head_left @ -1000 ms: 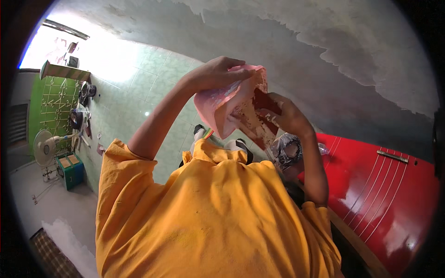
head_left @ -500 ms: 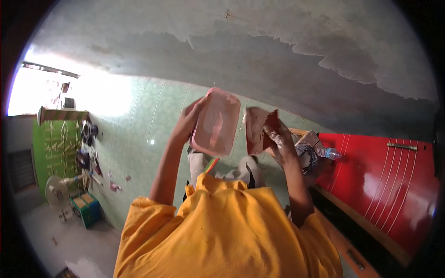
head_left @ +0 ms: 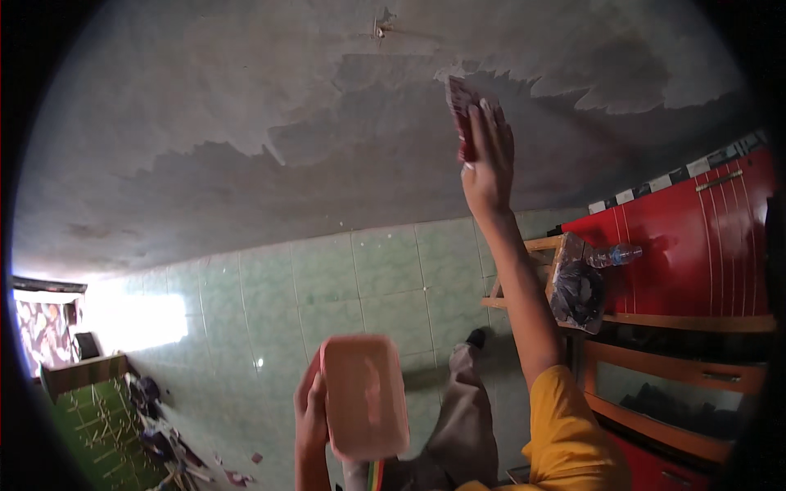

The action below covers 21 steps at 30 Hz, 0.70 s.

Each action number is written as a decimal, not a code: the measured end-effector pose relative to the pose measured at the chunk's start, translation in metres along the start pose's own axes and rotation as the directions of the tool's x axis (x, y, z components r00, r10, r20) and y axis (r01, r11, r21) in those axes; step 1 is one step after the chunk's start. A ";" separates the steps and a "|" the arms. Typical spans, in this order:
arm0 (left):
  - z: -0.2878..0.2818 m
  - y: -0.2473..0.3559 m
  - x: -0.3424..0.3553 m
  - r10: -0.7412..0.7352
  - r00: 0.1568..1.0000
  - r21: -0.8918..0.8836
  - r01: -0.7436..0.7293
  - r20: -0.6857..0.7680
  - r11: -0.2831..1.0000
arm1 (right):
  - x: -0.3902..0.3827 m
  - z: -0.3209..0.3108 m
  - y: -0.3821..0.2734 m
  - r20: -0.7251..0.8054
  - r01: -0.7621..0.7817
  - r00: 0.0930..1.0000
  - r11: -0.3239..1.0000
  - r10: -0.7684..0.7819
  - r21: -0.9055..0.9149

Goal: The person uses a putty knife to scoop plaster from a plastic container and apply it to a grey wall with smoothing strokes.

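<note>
My right hand [head_left: 490, 159] is stretched up to the grey wall [head_left: 246, 90]. Its fingers press a flat, dark-red putty scraper [head_left: 459, 119] with pale smears against the wall, beside the jagged edge of a darker patch. Whitish putty shows on the wall at the scraper's upper tip. Lower down, my left hand [head_left: 311, 409] grips a pink, rectangular plastic tub [head_left: 348, 380] by its left side. The tub is tilted so that its inside shows, with a pale pinkish streak on the bottom.
A wooden stool [head_left: 544, 244] stands on the right, carrying a plastic bottle [head_left: 614, 255] and a dark plastic-wrapped bundle [head_left: 578, 295]. Behind it are red cabinets [head_left: 671, 245]. Green tiles [head_left: 327, 282] stretch below the grey wall. A hook-like fitting [head_left: 380, 29] sticks out of the wall.
My right hand has moved up from beside the tub and set the scraper on the wall. My left hand with the tub appears lower in view, as the view has tilted up.
</note>
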<state>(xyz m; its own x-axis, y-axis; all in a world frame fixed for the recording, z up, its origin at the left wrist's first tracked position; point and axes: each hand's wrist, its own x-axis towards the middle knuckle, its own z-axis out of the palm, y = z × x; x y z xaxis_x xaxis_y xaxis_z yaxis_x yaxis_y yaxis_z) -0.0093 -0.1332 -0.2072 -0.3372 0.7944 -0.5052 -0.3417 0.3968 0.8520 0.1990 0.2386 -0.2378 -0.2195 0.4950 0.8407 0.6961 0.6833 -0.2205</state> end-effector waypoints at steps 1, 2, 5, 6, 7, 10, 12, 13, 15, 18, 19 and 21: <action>-0.009 -0.011 0.000 -0.011 1.000 0.004 0.011 -0.007 1.000 | -0.001 0.018 0.004 0.013 0.060 0.998 0.992 -0.059 -0.111; -0.015 -0.021 0.000 -0.019 1.000 -0.008 0.019 -0.005 1.000 | -0.004 0.034 0.014 0.005 0.072 0.997 0.989 -0.072 -0.132; -0.022 -0.044 0.001 -0.044 0.999 -0.028 0.044 -0.012 0.999 | -0.047 0.080 0.045 0.050 0.105 0.994 0.949 -0.094 -0.297; -0.027 -0.048 0.000 -0.046 0.999 -0.029 0.045 -0.028 0.999 | -0.072 0.086 0.037 0.125 0.069 0.991 0.966 -0.038 -0.251; -0.027 -0.051 -0.001 -0.045 0.999 -0.036 0.044 -0.024 0.998 | -0.098 0.086 0.046 0.196 0.074 0.980 0.971 -0.028 -0.228; -0.034 -0.058 -0.006 -0.049 0.998 -0.043 0.048 -0.041 0.998 | -0.114 0.073 0.047 0.235 0.033 0.972 0.993 -0.006 -0.110; -0.040 -0.061 -0.013 -0.056 0.996 -0.042 0.053 -0.065 0.998 | -0.083 0.056 0.024 0.138 0.018 0.990 0.999 -0.013 -0.037; -0.041 -0.063 -0.015 -0.058 0.996 -0.040 0.055 -0.074 0.998 | -0.049 0.040 0.008 0.075 0.042 0.996 0.998 -0.038 -0.055; -0.035 -0.066 -0.017 -0.067 0.996 -0.049 0.064 -0.065 0.997 | 0.010 0.018 -0.004 0.031 0.119 0.993 0.990 -0.117 -0.080; -0.026 -0.065 -0.018 -0.066 0.997 -0.065 0.063 -0.047 0.996 | 0.024 0.029 0.008 0.030 0.232 0.973 0.953 -0.230 -0.194; -0.023 -0.066 -0.018 -0.067 0.997 -0.069 0.063 -0.046 0.996 | 0.012 0.038 0.017 0.084 0.265 0.964 0.925 -0.252 -0.272; -0.022 -0.067 -0.018 -0.069 0.996 -0.060 0.065 -0.058 0.996 | -0.039 0.058 0.025 0.171 0.251 0.961 0.943 -0.216 -0.219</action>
<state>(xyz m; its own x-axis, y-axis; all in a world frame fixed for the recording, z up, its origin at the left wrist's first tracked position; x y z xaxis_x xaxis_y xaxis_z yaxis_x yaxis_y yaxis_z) 0.0000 -0.1841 -0.2585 -0.3632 0.7374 -0.5695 -0.4153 0.4191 0.8074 0.1856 0.2677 -0.3047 -0.4784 0.4201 0.7711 0.7509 0.6510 0.1111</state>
